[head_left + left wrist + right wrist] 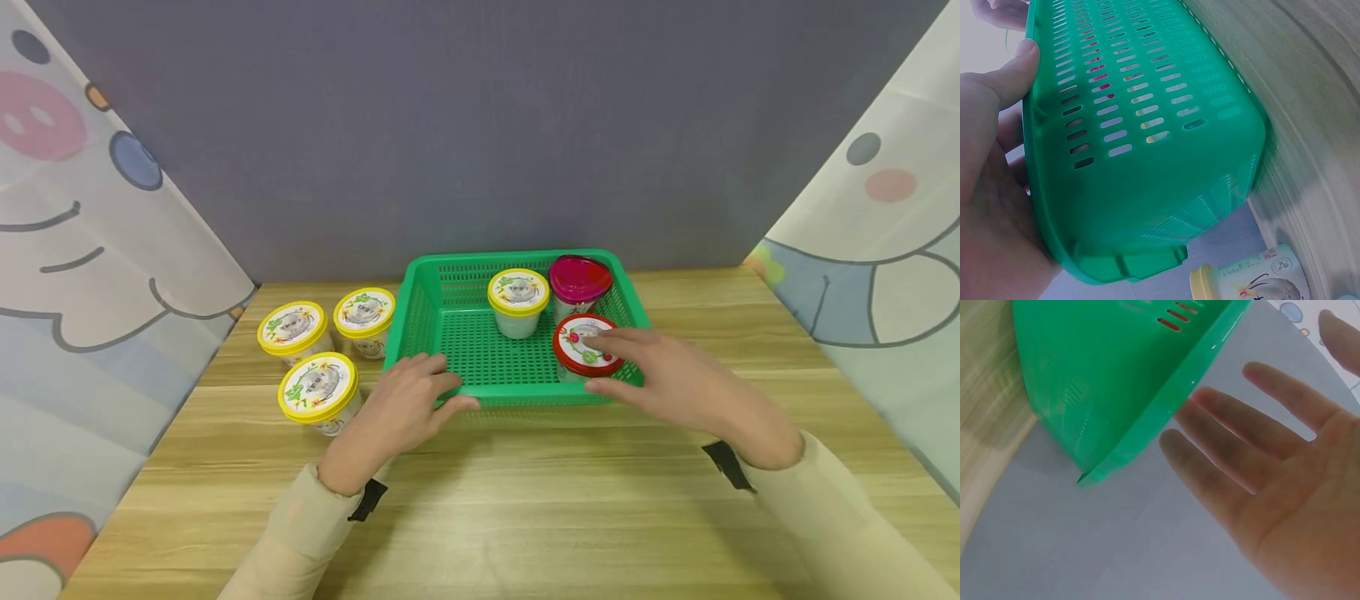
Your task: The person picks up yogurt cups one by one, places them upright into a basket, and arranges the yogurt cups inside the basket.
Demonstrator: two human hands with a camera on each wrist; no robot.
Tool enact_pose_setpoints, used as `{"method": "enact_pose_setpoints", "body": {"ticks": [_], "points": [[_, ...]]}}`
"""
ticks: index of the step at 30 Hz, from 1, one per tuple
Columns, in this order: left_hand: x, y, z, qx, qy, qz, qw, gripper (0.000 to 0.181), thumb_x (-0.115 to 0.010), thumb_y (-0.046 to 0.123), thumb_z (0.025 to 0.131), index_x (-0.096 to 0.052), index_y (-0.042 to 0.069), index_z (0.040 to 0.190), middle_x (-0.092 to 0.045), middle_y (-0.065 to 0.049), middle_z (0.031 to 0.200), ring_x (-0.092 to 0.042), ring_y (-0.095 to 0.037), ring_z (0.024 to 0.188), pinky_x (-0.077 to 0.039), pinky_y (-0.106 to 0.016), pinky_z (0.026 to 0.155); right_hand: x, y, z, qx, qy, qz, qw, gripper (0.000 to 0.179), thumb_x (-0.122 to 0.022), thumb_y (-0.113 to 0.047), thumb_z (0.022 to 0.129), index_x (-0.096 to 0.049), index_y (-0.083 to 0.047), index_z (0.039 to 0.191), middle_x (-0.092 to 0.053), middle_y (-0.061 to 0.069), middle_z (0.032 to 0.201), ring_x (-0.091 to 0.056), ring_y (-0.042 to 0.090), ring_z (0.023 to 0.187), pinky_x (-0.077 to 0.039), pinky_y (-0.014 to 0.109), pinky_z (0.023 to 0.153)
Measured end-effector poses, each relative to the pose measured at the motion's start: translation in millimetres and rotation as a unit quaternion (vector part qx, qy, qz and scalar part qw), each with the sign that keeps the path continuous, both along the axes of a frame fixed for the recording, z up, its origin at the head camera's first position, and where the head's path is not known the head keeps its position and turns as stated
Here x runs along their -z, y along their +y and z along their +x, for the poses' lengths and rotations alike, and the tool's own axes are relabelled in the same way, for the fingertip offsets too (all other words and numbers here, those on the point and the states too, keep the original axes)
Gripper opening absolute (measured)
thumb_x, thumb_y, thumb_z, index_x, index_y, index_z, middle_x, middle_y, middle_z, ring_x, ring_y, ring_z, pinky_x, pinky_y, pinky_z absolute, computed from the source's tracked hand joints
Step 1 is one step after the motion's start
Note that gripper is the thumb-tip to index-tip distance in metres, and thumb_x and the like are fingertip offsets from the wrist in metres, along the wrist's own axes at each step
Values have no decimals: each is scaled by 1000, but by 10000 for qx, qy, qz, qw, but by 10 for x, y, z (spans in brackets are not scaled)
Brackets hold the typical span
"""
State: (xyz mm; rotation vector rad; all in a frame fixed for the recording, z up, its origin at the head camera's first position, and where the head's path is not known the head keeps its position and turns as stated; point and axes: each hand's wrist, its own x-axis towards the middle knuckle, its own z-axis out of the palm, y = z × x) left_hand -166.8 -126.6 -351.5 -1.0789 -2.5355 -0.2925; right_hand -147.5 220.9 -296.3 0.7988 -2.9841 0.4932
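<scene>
At its front left corner, my left hand (405, 402) grips the rim of a green plastic basket (525, 391). The left wrist view shows the thumb (1019, 70) on the outer side of the rim and fingers behind it. My right hand (675, 375) hovers at the front right corner with its fingers spread and straight, as the right wrist view shows. Beneath those fingers, inside the basket, stands a tub with a red lid (585, 354). Behind it is a cup with a magenta lid (576, 282), and to the left a tub with a yellow lid (517, 293).
Left of the basket, three more yellow-lidded tubs stand on the wooden table (510, 508): a rear one (364, 312), a left one (292, 327) and a front one (318, 387). A grey panel (480, 133) rises behind. Cartoon-printed cloth (112, 250) hangs at both sides.
</scene>
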Motion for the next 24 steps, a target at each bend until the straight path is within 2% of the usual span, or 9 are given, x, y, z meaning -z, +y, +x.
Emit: {"method": "enact_pose_setpoints", "body": {"ticks": [8,17,24], "points": [[2,0,0,24,37,3,10000,31,-74,45,90,-75,15,84,-37,6,70,-36,-13,62,-40,-31,62,10,-10,48,1,177,63,9998,54,-74,-45,92,-67,-12,134,-66,9,131,-61,34,122,-49,57,96],[8,5,-16,75,10,21,10000,31,-75,45,89,-74,15,82,-33,6,69,-33,-12,61,-39,-31,62,72,-20,55,-61,133,-6,9999,48,-77,-41,90,-71,-14,129,-69,6,126,-65,32,116,-52,55,91],[-1,1,-14,102,13,47,9999,31,-75,44,90,-74,14,83,-36,6,70,-34,-13,61,-39,-31,62,106,-29,73,25,142,87,9999,43,-78,-40,90,-74,-17,125,-70,6,122,-66,32,114,-54,56,85]]}}
